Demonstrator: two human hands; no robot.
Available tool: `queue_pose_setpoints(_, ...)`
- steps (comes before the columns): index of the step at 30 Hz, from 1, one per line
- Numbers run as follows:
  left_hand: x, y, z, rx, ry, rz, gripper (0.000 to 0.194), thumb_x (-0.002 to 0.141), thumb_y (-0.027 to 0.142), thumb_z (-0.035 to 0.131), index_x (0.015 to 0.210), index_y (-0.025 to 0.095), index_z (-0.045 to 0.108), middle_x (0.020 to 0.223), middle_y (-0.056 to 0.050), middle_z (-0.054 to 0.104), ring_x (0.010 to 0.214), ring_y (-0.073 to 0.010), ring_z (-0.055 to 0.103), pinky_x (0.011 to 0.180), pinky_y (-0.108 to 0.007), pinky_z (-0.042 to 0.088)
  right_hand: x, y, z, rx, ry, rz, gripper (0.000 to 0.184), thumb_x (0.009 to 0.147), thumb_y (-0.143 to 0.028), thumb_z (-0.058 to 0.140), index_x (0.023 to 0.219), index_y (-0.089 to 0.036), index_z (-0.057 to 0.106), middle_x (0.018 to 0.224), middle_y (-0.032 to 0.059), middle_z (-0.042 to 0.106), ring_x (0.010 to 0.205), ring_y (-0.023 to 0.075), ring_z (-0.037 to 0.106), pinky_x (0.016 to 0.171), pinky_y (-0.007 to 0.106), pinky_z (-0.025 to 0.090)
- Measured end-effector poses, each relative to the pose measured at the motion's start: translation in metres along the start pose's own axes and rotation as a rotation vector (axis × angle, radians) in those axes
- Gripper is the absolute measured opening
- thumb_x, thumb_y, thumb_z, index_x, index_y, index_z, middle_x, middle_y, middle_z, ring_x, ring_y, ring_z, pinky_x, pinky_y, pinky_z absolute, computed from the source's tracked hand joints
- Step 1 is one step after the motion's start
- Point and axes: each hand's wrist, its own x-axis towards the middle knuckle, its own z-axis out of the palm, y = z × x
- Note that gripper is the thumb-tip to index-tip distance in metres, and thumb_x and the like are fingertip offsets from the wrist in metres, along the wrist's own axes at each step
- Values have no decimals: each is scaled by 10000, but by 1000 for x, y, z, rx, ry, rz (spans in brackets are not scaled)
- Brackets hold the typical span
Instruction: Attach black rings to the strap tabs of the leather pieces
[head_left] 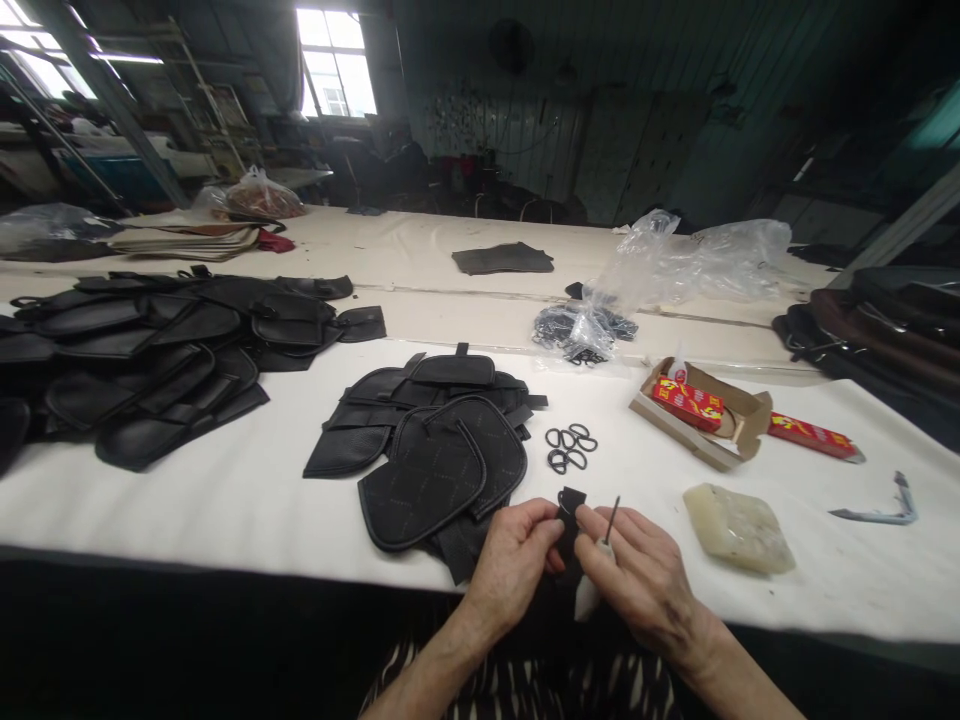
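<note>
Both my hands meet at the near edge of the white table [225, 500]. My left hand [514, 565] pinches a small black strap piece [570, 510] with fingers closed on it. My right hand [637, 575] also touches that strap with thumb and forefinger, and it holds a white-handled tool [596, 575] whose thin dark tip points up. Just left of my hands lies a pile of black quilted leather panels [435, 450]. Several black rings [570, 447] lie on the table right behind my hands.
A big heap of black leather parts [150, 350] fills the left. To the right are a yellowish block [739, 527], an open cardboard box with a red packet [701, 410], a red tube [814, 437], a metal blade tool [881, 510]. Clear plastic bags [660, 270] lie behind.
</note>
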Motion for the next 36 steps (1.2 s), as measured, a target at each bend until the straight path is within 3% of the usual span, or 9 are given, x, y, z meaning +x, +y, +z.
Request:
queue_pose_setpoints(4, 1, -3, 1, -63, 22, -18, 128, 761, 234, 496, 787, 135, 572, 570, 15, 515, 518, -121, 485, 550, -248, 405, -2, -6, 0, 114, -2, 124, 194, 898, -52, 397, 816, -136, 552, 794, 151, 672, 690, 207, 605, 581, 316, 484)
queue_pose_setpoints(9, 2, -6, 0, -117, 36, -25, 333, 736, 191, 530, 1059, 109, 547, 565, 39, 507, 514, -131, 507, 552, -260, 435, -10, -10, 3, 179, -51, 200, 215, 895, -46, 390, 787, -144, 547, 811, 137, 665, 668, 189, 578, 565, 301, 476)
queue_pose_setpoints(15, 2, 0, 1, -118, 0, -44, 219, 736, 190, 532, 882, 76, 648, 617, -26, 586, 514, -112, 506, 533, -232, 416, -19, -20, 8, 229, 44, 284, 169, 874, -44, 443, 921, -143, 571, 912, 137, 663, 805, 206, 591, 668, 325, 510)
queue_pose_setpoints(18, 2, 0, 2, -114, 62, -51, 185, 725, 190, 548, 850, 103, 654, 593, -6, 581, 488, -104, 508, 520, -218, 407, -27, -28, 14, 296, 76, 488, 190, 868, -47, 446, 912, -183, 572, 903, 87, 660, 804, 178, 603, 665, 293, 508)
queue_pose_setpoints(22, 1, -3, 4, -78, 96, -18, 173, 728, 165, 531, 838, 123, 658, 594, 7, 579, 492, -98, 512, 527, -206, 407, -33, -37, 20, 387, 147, 939, 17, 850, -206, 549, 834, -202, 545, 927, 64, 647, 798, 176, 628, 677, 281, 521)
queue_pose_setpoints(25, -1, -4, 5, -52, 85, 10, 178, 736, 160, 520, 846, 126, 657, 656, -8, 609, 514, -102, 521, 529, -206, 418, -28, -40, 20, 562, 135, 1153, 115, 825, -285, 589, 826, -202, 510, 1010, 80, 635, 836, 192, 637, 675, 285, 533)
queue_pose_setpoints(28, -2, -7, 6, -41, 64, 44, 192, 752, 160, 503, 861, 137, 659, 735, -23, 641, 546, -108, 540, 547, -211, 440, -21, -40, 19, 691, 124, 1185, 133, 835, -292, 577, 792, -205, 486, 952, 57, 642, 768, 169, 627, 647, 270, 519)
queue_pose_setpoints(33, -4, -15, 6, 73, 105, 110, 183, 799, 206, 492, 875, 152, 650, 696, -18, 630, 547, -125, 559, 552, -223, 441, -12, -39, 17, 752, 132, 1227, 168, 841, -320, 575, 766, -203, 482, 815, 22, 629, 667, 147, 588, 572, 243, 482)
queue_pose_setpoints(36, -9, -12, 4, 44, 123, 97, 223, 803, 207, 498, 986, 163, 618, 786, -30, 632, 585, -131, 581, 570, -228, 462, -8, -35, 13, 793, 149, 1225, 181, 824, -316, 599, 754, -204, 476, 809, 16, 629, 660, 144, 587, 552, 234, 471)
